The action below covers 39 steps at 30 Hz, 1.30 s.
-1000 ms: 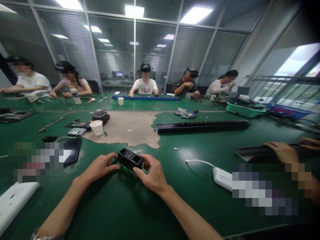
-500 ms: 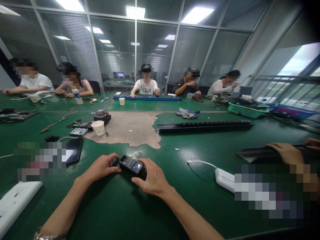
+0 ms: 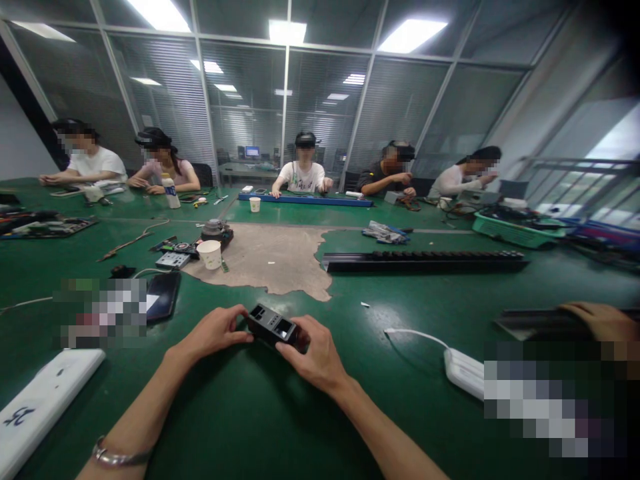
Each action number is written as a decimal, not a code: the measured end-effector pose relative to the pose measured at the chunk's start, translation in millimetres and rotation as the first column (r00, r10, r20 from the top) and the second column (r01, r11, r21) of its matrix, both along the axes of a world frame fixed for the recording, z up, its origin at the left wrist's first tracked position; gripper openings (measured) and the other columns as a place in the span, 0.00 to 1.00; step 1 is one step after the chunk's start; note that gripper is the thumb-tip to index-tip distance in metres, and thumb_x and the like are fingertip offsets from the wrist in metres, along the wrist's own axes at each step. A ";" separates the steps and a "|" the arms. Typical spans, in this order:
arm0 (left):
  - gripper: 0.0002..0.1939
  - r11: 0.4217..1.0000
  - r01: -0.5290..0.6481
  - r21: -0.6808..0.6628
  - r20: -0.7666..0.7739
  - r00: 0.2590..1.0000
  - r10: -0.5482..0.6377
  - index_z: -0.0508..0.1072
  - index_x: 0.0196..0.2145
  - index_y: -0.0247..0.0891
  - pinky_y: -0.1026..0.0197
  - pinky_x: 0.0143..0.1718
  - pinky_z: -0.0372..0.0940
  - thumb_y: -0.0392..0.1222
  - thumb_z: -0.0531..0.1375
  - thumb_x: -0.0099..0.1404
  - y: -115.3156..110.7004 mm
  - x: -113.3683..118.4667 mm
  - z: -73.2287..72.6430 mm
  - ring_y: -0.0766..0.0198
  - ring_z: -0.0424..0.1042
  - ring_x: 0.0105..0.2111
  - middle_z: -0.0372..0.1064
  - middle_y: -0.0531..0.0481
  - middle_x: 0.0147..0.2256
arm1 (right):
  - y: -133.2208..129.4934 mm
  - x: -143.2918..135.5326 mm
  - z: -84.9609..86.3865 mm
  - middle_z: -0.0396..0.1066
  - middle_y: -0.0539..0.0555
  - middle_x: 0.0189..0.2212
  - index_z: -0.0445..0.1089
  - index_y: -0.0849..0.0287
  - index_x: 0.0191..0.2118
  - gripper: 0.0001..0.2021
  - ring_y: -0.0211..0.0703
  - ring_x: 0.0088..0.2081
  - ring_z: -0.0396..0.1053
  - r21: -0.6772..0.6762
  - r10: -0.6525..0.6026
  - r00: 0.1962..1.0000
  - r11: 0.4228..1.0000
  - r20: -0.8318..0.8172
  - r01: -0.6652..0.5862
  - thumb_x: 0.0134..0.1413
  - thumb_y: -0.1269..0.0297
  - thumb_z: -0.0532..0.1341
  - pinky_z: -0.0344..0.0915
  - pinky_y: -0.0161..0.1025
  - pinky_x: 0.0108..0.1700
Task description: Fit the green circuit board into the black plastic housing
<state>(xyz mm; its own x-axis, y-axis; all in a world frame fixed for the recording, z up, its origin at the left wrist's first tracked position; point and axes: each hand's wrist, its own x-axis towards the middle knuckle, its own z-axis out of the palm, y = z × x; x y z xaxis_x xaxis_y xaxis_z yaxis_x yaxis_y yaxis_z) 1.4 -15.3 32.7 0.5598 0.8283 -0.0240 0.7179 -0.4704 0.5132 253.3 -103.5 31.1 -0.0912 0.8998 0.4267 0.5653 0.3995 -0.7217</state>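
Between my two hands is a small dark box-shaped device [image 3: 273, 325] with a little screen on its upper face, tilted just over the green table [image 3: 240, 413]. My left hand [image 3: 223, 331] pinches its left end with thumb and fingertips. Around its right end are the thumb and fingers of my right hand [image 3: 317, 350]; some of those fingertips are hidden behind the device.
A phone [image 3: 164, 297] and a white power strip [image 3: 47, 407] lie left. Ahead are a paper cup [image 3: 210, 255], circuit parts and a long black rail [image 3: 425, 262]. At right, a white adapter [image 3: 465, 373] sits near another person's hand [image 3: 603, 321]. Several people sit opposite.
The whole view has shifted, so the scene sits further right in the picture. Both hands keep their hold on the device, which appears slightly turned.
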 end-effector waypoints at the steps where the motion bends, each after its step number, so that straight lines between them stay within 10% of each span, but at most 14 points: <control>1: 0.23 1.000 0.003 -0.004 0.000 1.000 -0.003 0.68 0.45 0.41 0.63 0.26 0.48 0.59 0.60 0.58 -0.1 0.0 0.2 0.64 0.64 0.25 0.66 0.56 0.25 | 1.2 0.6 1.1 0.70 0.52 0.35 0.70 0.57 0.44 0.15 0.40 0.31 0.68 -0.008 -0.001 0.999 1.000 -0.053 0.000 0.49 0.60 0.66 0.66 0.37 0.32; 7: 0.23 1.000 0.004 0.006 0.000 1.000 -0.004 0.68 0.46 0.41 0.63 0.27 0.49 0.60 0.59 0.59 0.5 -0.6 -1.6 0.63 0.64 0.27 0.65 0.55 0.26 | 18.8 11.3 -8.4 0.71 0.54 0.38 0.69 0.58 0.49 0.18 0.42 0.34 0.69 -0.007 -0.168 0.962 0.985 -0.217 0.170 0.53 0.59 0.63 0.68 0.39 0.37; 26: 0.25 1.000 -0.005 -0.005 -0.006 1.000 0.005 0.69 0.46 0.41 0.63 0.27 0.49 0.61 0.58 0.60 6.6 -1.4 -10.4 0.64 0.63 0.27 0.65 0.55 0.26 | 41.3 23.4 -43.3 0.70 0.60 0.45 0.62 0.63 0.59 0.35 0.44 0.33 0.69 -0.037 -0.305 0.952 0.951 0.005 0.305 0.44 0.59 0.68 0.69 0.45 0.42; 39: 0.27 1.000 0.002 -0.003 -0.011 1.000 -0.002 0.68 0.47 0.41 0.64 0.26 0.51 0.63 0.58 0.60 5.6 -1.2 -8.0 0.63 0.65 0.27 0.65 0.55 0.26 | 41.3 18.7 -39.8 0.69 0.60 0.47 0.66 0.60 0.54 0.23 0.50 0.45 0.69 -0.020 -0.297 0.954 0.954 0.034 0.298 0.51 0.64 0.63 0.65 0.46 0.49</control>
